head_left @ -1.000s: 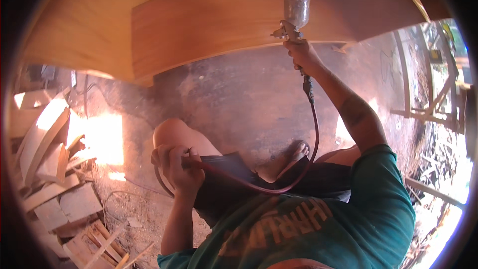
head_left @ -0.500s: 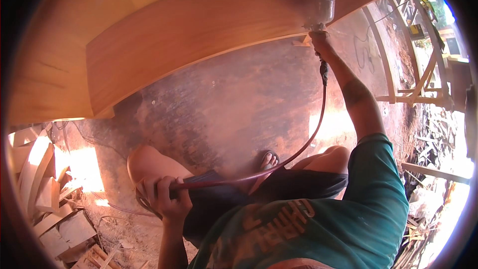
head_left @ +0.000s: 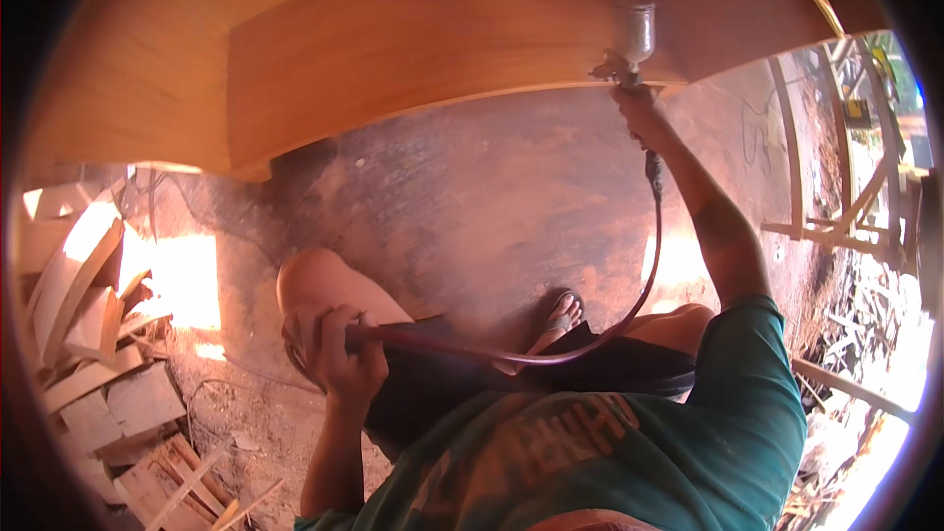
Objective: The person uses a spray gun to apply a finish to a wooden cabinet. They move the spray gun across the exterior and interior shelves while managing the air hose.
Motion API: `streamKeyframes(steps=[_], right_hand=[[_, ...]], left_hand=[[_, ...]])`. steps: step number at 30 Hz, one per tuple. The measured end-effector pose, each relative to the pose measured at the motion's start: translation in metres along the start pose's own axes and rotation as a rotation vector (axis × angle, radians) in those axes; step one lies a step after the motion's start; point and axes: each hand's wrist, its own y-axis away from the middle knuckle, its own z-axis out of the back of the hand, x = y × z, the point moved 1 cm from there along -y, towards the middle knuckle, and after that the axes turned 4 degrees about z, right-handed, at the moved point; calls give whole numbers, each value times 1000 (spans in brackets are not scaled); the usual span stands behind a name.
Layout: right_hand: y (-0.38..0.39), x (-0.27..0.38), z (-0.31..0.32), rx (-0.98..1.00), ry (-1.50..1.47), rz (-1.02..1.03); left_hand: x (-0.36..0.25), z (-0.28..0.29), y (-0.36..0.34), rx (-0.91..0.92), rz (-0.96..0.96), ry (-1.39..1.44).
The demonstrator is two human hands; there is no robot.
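Note:
At arm's length, my right hand (head_left: 641, 110) is closed round the handle of a spray gun (head_left: 617, 69). A metal cup (head_left: 641, 34) stands on top of the gun. Its nozzle end points left, close to a curved orange-brown wooden panel (head_left: 423, 39). From under the handle a dark red hose (head_left: 551, 358) sags across my lap. My left hand (head_left: 339, 349) is wrapped round the hose above my left knee. Haze blurs the air around the gun and over my lap.
Wood offcuts (head_left: 118, 393) are heaped at the left. Slatted wooden frames (head_left: 836, 167) stand at the right, with wood scraps (head_left: 865, 324) below them. A stained floor (head_left: 462, 187) lies between my legs and the panel. My sandalled foot (head_left: 562, 315) rests on it.
The whole view has shifted, so panel and floor sit differently. The spray gun has tilted, and its body now shows more plainly. Both hands keep their holds.

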Motion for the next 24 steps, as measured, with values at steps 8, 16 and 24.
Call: streamKeyframes(steps=[8, 16, 24], right_hand=[[98, 193, -150, 349, -145, 107], [149, 302, -284, 431, -221, 478], [189, 328, -374, 421, -278, 334]], left_hand=[[78, 44, 3, -1, 58, 40], [131, 74, 25, -25, 145, -19], [156, 89, 33, -10, 195, -65]])
